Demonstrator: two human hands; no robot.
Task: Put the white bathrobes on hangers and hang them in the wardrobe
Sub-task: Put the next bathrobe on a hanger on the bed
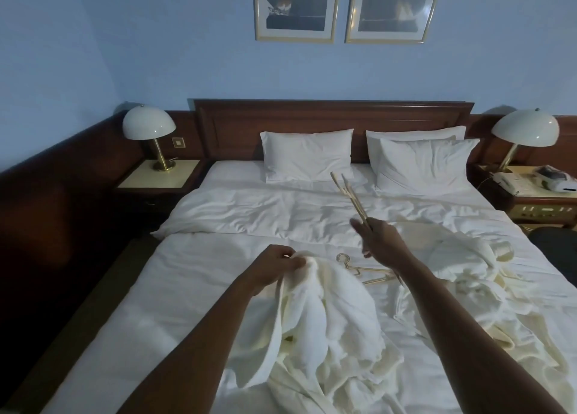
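Bathrobe [327, 307] is being pinched by left hand [274, 265]; right hand [382, 238] is gripping hanger [349, 196]. No robe is hanging yet; second bathrobe [468, 263] and spare hanger [368, 273] are lying on bed [187, 273].

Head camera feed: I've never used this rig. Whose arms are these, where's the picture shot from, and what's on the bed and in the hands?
It is one camera worn on a person's head, looking forward and down. The arms are that person's own. The left hand grips a bunched white bathrobe. The right hand holds up a wooden hanger. A second hanger lies on the bed between the hands, and another bathrobe lies crumpled to the right. No wardrobe is in view.
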